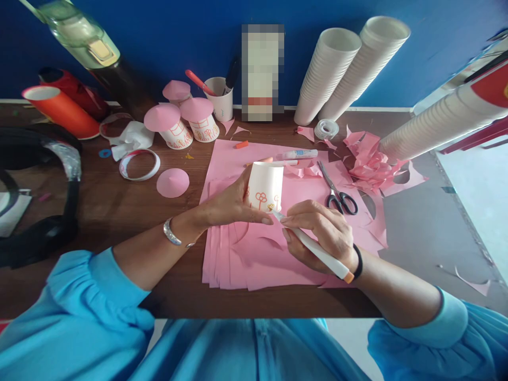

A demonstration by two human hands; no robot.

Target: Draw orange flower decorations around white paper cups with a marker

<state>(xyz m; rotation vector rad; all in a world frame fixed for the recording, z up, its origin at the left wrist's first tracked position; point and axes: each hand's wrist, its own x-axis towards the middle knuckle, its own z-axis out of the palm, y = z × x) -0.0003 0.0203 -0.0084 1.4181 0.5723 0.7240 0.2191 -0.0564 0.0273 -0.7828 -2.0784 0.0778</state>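
My left hand (242,203) is wrapped round a white paper cup (266,180), its thumb along the cup's lower side. Orange flowers are drawn near the cup's lower edge, with a small yellow mark beside them. In my right hand (321,233) is a white marker (317,253) with an orange end, its tip at the cup's lower edge. Both hands are above pink paper sheets (226,259). Behind the cup lie a glue stick (300,154) and another white marker (291,163), partly hidden. Black-handled scissors (337,193) rest right of the cup.
Cups with pink cone tops (174,127) stand back left, near a loose pink cone (173,183) and a tape roll (139,164). Tall cup stacks (329,74) lean on the blue wall. Crumpled pink scraps (369,159) lie right; headphones (59,211) lie left.
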